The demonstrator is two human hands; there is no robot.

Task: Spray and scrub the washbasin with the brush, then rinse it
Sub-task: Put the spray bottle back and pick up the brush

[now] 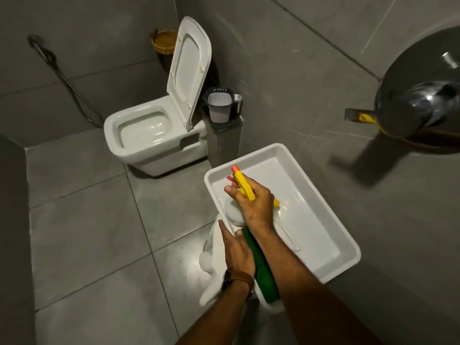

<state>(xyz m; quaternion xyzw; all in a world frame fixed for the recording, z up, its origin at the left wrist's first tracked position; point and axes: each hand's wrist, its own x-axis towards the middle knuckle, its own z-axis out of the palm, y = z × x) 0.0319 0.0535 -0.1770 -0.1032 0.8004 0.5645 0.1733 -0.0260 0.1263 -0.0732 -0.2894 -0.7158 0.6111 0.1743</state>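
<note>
The white rectangular washbasin sits low in the middle of the view, mounted on the grey wall. Over its near left corner I hold a spray bottle with a green label, a yellow trigger head and an orange nozzle that points toward the basin's far left end. My right hand grips the trigger head, with fingers on the trigger. My left hand, which wears a brown-strapped watch, steadies the bottle's body from the left. A white-handled brush lies inside the basin, partly hidden by my right hand.
A white toilet with its lid raised stands to the left, beside a grey column holding a jug and cup. A wicker basket and a spray hose are at the back. A chrome fitting juts out at the right.
</note>
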